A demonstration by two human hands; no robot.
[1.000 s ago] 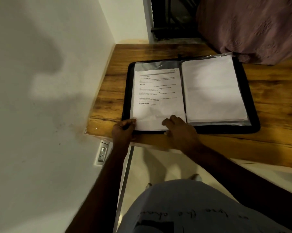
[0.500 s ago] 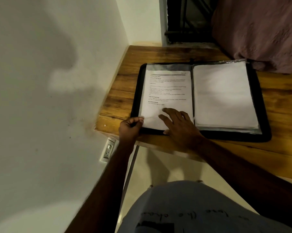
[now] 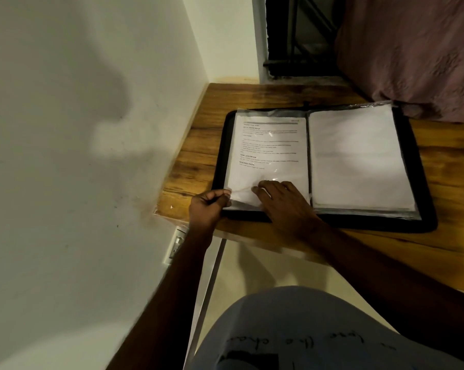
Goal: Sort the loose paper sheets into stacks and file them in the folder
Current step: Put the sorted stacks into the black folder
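Note:
A black folder (image 3: pixel 423 182) lies open on the wooden table (image 3: pixel 452 236). Its left side holds a printed sheet (image 3: pixel 270 148) in a clear plastic sleeve. On the right side lies a blank white sheet (image 3: pixel 358 158) in a sleeve. My left hand (image 3: pixel 208 209) pinches the sleeve's near left corner, fingers curled. My right hand (image 3: pixel 284 204) lies flat on the lower part of the printed sheet, fingers spread and pressing it down. The sleeve is creased between the two hands.
A white wall (image 3: pixel 78 156) runs along the table's left edge, with a socket (image 3: pixel 175 245) below the tabletop. A pinkish cloth (image 3: pixel 412 49) hangs at the back right, touching the folder's far corner. A dark barred window (image 3: pixel 300 36) is behind.
My right hand has slid up from the folder's near edge onto the printed sheet. The left hand keeps its pinch on the corner. The camera view has shifted.

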